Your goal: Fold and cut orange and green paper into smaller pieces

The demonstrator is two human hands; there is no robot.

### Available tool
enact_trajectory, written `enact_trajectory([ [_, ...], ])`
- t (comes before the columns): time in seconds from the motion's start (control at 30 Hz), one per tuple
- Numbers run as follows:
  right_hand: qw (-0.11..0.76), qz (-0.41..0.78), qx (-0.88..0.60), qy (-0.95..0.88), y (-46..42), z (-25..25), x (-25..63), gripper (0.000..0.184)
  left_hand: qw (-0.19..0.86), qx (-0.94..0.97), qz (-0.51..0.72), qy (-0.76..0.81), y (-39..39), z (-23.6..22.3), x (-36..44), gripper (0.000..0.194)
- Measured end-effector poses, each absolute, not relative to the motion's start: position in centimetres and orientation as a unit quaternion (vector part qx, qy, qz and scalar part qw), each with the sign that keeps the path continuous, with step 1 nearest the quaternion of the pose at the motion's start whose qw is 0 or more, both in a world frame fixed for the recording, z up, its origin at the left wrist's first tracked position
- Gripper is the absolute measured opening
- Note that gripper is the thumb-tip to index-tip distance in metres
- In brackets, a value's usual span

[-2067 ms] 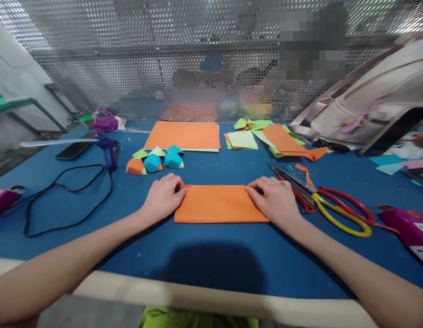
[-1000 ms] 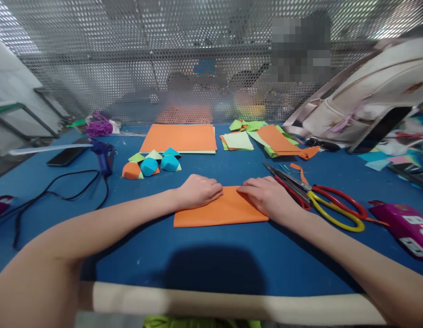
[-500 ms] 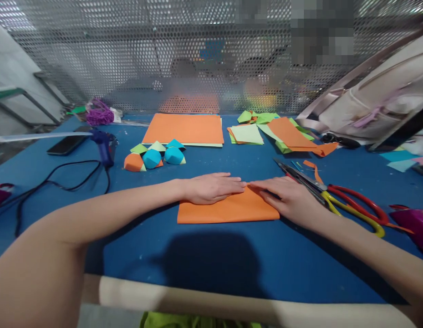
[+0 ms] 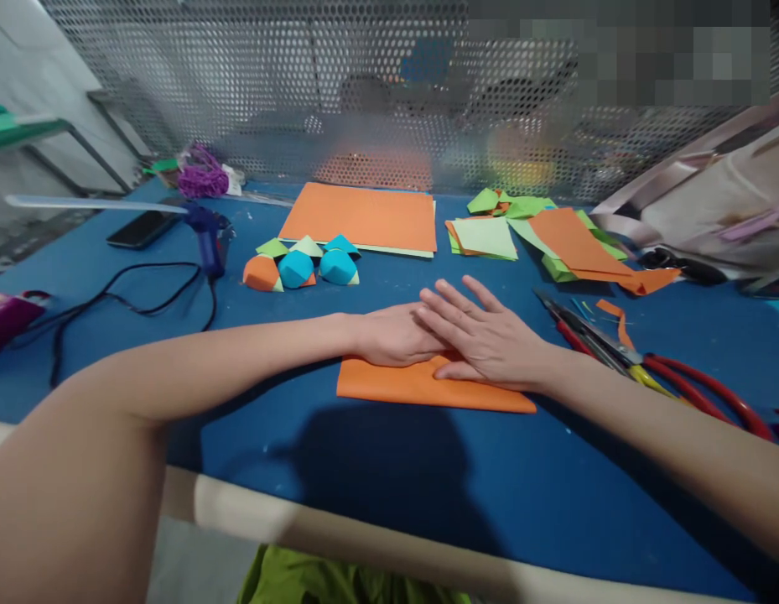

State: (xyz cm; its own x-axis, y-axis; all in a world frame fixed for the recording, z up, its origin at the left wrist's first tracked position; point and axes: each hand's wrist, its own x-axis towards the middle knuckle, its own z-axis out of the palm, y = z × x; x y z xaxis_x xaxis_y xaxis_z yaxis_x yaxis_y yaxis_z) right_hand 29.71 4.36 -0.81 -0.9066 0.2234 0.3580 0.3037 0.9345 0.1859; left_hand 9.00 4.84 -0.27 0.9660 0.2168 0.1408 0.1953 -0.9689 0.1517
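A folded sheet of orange paper (image 4: 389, 384) lies on the blue table, its long fold edge towards me. My left hand (image 4: 395, 335) rests flat on the paper's far part, its fingertips covered by the other hand. My right hand (image 4: 483, 335) lies over those fingertips with its own fingers spread, the thumb down on the orange paper. Neither hand grips anything. The far edge of the paper is hidden beneath both hands.
Scissors (image 4: 703, 387) with red and yellow handles lie to the right. Behind are an orange paper stack (image 4: 364, 214), small folded paper pieces (image 4: 297, 268), light green squares (image 4: 485, 238) and paper scraps (image 4: 578, 243). A blue glue gun (image 4: 206, 239) and its cable are left.
My left hand has slid rightwards along the paper from its left corner and flattened. My right hand has lifted from the right side and moved onto my left fingers. The view has shifted.
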Motion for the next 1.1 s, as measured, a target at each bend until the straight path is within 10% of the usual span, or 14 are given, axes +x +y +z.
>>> enact_trajectory([
  [0.37,0.132,-0.070,-0.212,-0.966,1.6,-0.6,31.2,0.107,0.041,0.992,0.026,0.117,4.6,0.1,9.0,0.039],
  [0.7,0.210,0.033,-0.098,-0.972,-2.9,2.7,28.5,0.039,0.166,0.977,0.017,0.134,4.9,0.1,8.7,0.049],
  [1.1,0.068,0.217,-0.003,-0.974,-2.2,-0.1,26.4,0.089,0.161,0.975,-0.003,0.154,4.5,0.7,8.9,0.051],
])
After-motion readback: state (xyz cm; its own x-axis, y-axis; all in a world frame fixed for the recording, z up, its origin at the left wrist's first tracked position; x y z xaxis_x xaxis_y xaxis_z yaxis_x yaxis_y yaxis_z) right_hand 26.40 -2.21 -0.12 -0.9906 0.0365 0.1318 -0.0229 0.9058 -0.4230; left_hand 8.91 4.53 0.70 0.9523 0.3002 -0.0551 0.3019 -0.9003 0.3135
